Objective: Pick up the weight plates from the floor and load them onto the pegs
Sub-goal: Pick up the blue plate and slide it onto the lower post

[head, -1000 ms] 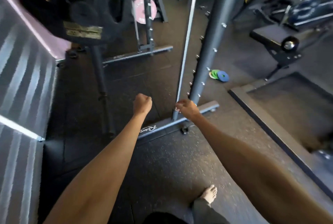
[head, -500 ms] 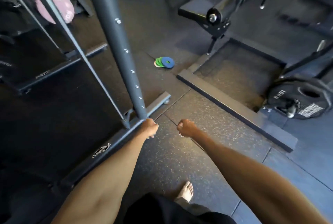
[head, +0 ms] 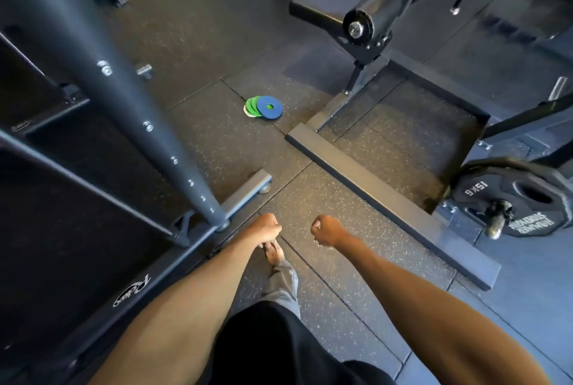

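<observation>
A small pile of weight plates lies on the rubber floor ahead: a blue plate [head: 269,107] on top, green plates [head: 252,105] under it and a white one at the left edge. My left hand [head: 265,227] and my right hand [head: 326,230] are held out in front of me as fists, holding nothing, well short of the pile. A black 15 kg plate [head: 524,198] sits on a horizontal peg [head: 496,219] at the right. The rack's grey upright post [head: 102,74] rises at the left.
The rack's base bar [head: 245,191] ends near my left hand. A raised platform edge [head: 381,195] runs diagonally on the right. A bench with a padded roller [head: 362,25] stands behind the pile. My bare foot [head: 273,253] steps on the floor below my hands.
My view has swung right and down, away from the rack's loaded plates. The coloured plates are now nearer and more central. Both fists stay closed and empty; my foot has stepped forward.
</observation>
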{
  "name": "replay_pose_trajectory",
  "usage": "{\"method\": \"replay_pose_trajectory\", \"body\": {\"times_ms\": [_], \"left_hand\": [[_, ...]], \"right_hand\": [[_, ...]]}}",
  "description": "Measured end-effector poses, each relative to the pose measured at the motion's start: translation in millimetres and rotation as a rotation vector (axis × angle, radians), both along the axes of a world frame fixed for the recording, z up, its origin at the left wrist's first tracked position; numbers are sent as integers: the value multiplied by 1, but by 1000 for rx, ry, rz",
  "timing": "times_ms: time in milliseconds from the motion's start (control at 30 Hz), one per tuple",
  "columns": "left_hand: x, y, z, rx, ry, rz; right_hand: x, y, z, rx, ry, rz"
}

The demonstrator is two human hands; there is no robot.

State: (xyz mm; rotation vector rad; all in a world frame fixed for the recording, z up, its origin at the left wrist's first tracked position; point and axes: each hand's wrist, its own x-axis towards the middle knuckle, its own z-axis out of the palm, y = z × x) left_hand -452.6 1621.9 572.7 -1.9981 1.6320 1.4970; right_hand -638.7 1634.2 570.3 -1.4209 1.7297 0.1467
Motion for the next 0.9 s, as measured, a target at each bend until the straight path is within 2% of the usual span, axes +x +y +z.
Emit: {"method": "replay_pose_trajectory", "body": {"times_ms": [300,367,400,433,500,700,900], "left_hand": [[-2,-190,-10,90,62,2],[0,-231,-3,50,88,116],[6,-250,6,-35,143,220],[21,-283,16,-144,125,283],[44,-325,27,-238,109,378],[60,-378,49,-355,-9,529],[29,-431,36,-277,-72,567]], "right_hand": [[1,-196,8,38,58,65],[1,-225,14,29,98,160],[7,-242,14,10,124,220],[19,-270,11,-39,145,257],[46,-331,0,-39,165,395],[107,-438,4,-182,70,539],[82,-527,3,-208,34,595]]}}
